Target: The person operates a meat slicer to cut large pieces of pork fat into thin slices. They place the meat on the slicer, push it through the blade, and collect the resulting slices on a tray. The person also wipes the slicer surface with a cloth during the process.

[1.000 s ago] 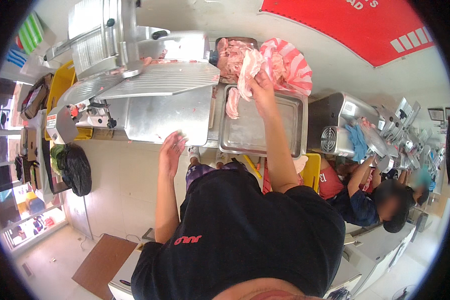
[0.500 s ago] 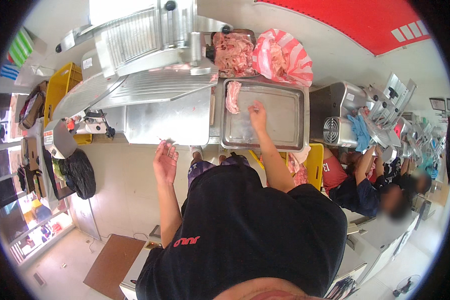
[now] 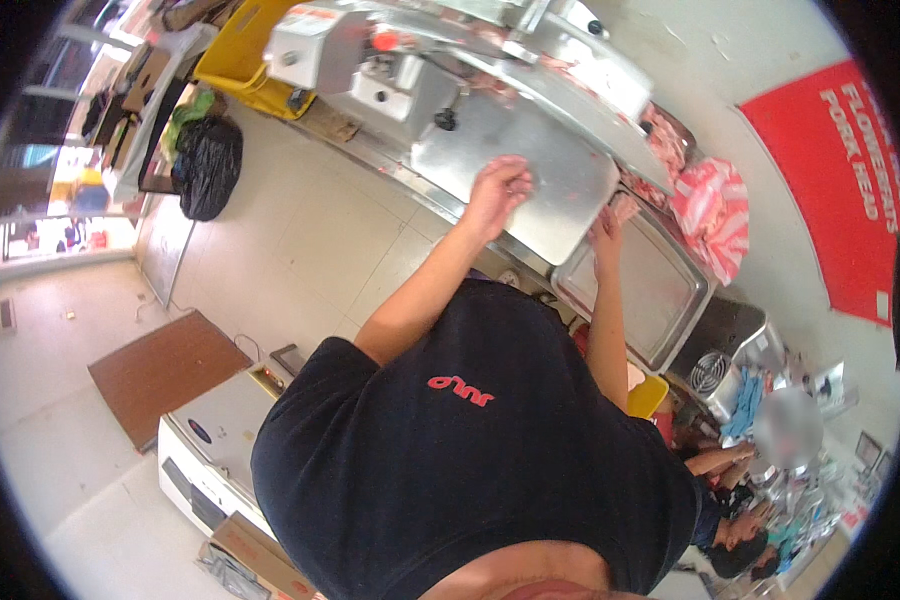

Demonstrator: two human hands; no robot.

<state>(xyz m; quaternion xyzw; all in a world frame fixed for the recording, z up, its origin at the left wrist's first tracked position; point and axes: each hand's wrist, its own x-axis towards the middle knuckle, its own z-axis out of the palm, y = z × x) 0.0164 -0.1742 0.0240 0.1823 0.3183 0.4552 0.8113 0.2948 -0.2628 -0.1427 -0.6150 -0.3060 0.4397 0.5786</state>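
My left hand hovers over the slicer's flat steel plate with fingers loosely bent, apart and holding nothing visible. At the plate's right edge, my right hand has its fingers closed on a pale pink meat slice in the upper left corner of a rimmed steel tray. Behind these sits a heap of sliced meat, partly hidden, beside a pink-and-white striped bag. The meat slicer, with its white housing and red knob, stands above my hands, partly cut off by the view.
A yellow crate is at upper left, near a black bag. Another slicer stands at right. Co-workers work at lower right. A red banner hangs on the wall. A white appliance is at lower left.
The view has turned sharply. My left hand has moved up over the plate. My right hand, which released slices onto the heap, has come down to the slice at the tray's corner.
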